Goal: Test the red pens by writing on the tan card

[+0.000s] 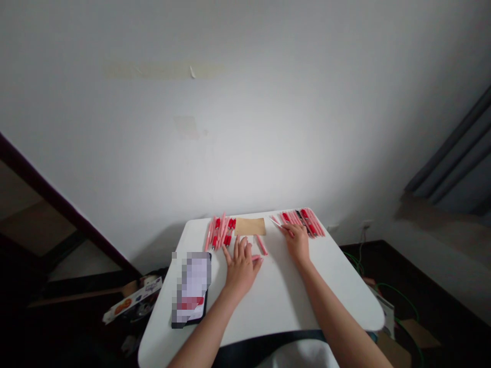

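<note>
My left hand (241, 263) lies on the white table (276, 291) with its fingers spread. A short pink pen piece (255, 257) shows beside its thumb; whether they touch is hard to tell. Just beyond these fingers lies another slim pink pen piece (261, 245). Pinched in my right hand (297, 243) is a thin, pale pen-like stick (275, 222), its tip pointing up and left. That hand is at the front of a row of pink and red pens (312, 222). A looser pile of pink and red pens (218, 232) is left of my left hand.
A tan paper rectangle (250, 226) lies near the table's back edge, between the pen groups. A phone (192, 289), its screen blurred out, rests at the left edge. The wall (245, 128) rises behind the table. Green cables (401, 296) run along the floor at right.
</note>
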A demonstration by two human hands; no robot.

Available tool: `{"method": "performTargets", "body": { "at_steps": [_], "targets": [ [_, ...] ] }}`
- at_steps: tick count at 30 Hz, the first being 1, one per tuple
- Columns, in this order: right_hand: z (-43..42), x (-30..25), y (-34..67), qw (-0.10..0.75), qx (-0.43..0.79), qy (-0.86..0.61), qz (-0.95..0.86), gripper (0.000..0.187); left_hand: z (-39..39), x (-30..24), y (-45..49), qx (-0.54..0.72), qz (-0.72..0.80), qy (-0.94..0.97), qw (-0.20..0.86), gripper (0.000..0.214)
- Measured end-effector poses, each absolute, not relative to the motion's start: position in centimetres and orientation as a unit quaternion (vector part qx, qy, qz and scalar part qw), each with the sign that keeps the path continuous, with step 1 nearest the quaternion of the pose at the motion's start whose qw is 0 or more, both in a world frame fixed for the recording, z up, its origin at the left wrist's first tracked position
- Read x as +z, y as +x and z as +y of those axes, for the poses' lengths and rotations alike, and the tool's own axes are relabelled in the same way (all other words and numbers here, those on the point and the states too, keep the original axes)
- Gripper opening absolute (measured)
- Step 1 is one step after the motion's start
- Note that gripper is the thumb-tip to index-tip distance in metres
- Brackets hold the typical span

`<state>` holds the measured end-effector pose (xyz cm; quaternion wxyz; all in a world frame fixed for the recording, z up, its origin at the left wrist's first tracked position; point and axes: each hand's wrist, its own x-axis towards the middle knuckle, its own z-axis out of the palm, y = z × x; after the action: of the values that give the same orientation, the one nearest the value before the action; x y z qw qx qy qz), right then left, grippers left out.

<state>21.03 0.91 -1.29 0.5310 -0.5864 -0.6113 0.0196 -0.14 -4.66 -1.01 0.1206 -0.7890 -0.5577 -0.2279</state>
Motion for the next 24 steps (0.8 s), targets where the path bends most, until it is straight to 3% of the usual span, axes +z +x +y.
{"method": "performTargets", "body": {
  "at_steps": [24],
  "targets": [
    [1.03, -1.51, 20.98, 0.539, 0.009, -0.570, -0.620, 0.034, -5.33, 0.01, -1.00, -0.223, -0.590, -0.757, 0.171, 0.028]
  ]
}}
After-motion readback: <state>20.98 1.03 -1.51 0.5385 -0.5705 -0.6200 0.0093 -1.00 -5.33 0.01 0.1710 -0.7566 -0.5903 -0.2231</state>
